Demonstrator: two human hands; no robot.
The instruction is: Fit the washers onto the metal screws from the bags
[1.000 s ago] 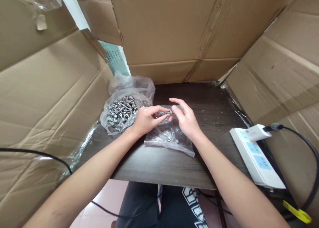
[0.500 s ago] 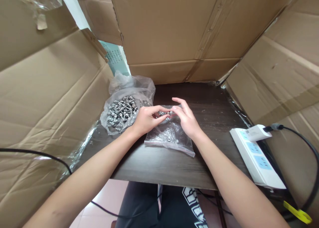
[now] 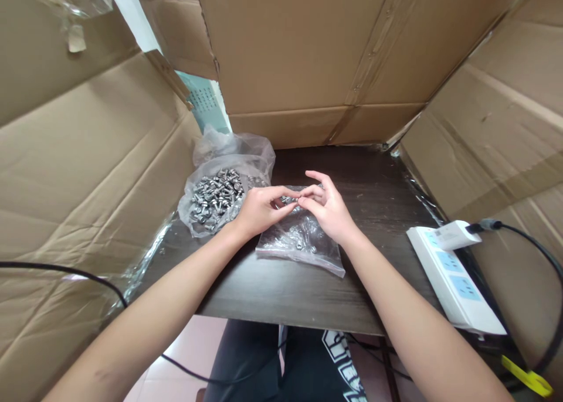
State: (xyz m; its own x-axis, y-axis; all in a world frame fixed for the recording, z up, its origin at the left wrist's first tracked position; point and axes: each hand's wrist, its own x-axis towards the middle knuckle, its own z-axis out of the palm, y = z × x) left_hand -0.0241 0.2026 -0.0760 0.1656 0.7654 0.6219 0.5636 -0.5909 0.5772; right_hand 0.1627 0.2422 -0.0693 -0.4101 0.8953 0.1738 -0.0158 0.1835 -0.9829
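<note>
My left hand [image 3: 264, 210] is closed in a pinch, thumb and forefinger holding a small metal bolt [image 3: 297, 199] over a clear zip bag. From the other side my right hand [image 3: 326, 210] closes thumb and fingertips on the bolt's right end, its forefinger raised. The fingertips hide most of the bolt, so I cannot make out whether a nut is on it. Beneath both hands lies the clear zip bag [image 3: 277, 238], with a few small metal nuts [image 3: 299, 245] near its front. Left of my left hand, an open plastic bag [image 3: 188, 205] holds a heap of bolts [image 3: 217, 194].
Cardboard walls [image 3: 308, 50] enclose the dark wooden table [image 3: 373, 185] at the back and sides. On the right stands a white power strip [image 3: 455, 279] with a plugged-in adapter [image 3: 455, 235] and black cable. Another black cable [image 3: 65, 267] runs at the left.
My right thumb and fingers have shifted slightly left and closed around the bolt's end, now covering it. My left hand keeps its pinch, almost unmoved.
</note>
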